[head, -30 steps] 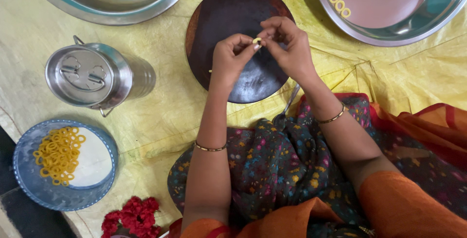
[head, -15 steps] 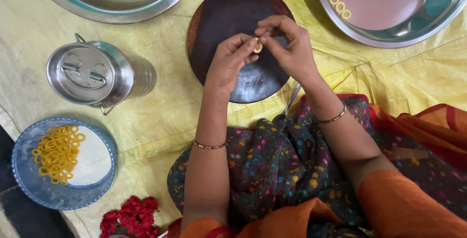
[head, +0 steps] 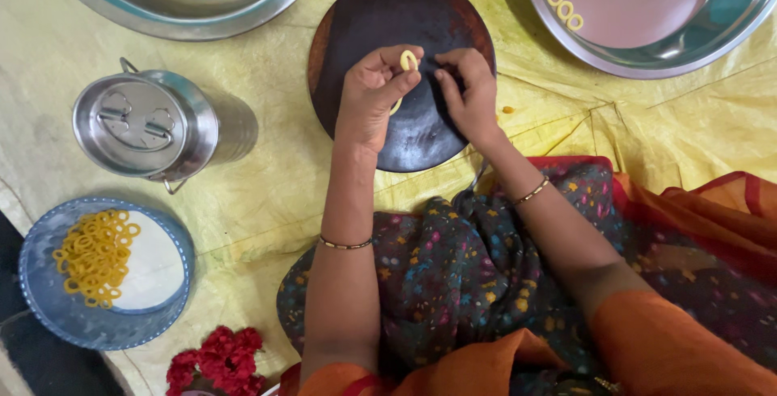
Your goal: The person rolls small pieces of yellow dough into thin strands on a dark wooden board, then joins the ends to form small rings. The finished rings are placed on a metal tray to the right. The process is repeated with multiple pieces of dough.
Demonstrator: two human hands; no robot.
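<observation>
Right now, the left hand [head: 374, 96] pinches a small yellow dough ring [head: 409, 60] between thumb and fingertips, holding it just above the round dark board [head: 364, 15]. The right hand [head: 467, 92] is beside it, fingers curled together and touching the board, close to the ring but apart from it. A lidded steel pot [head: 146, 125] stands to the left on the yellow cloth [head: 267, 202]. Nearer, a blue plate [head: 48, 315] holds a heap of yellow rings [head: 93, 254]. A steel tray [head: 728, 23] at the upper right has a few more rings along its edge.
</observation>
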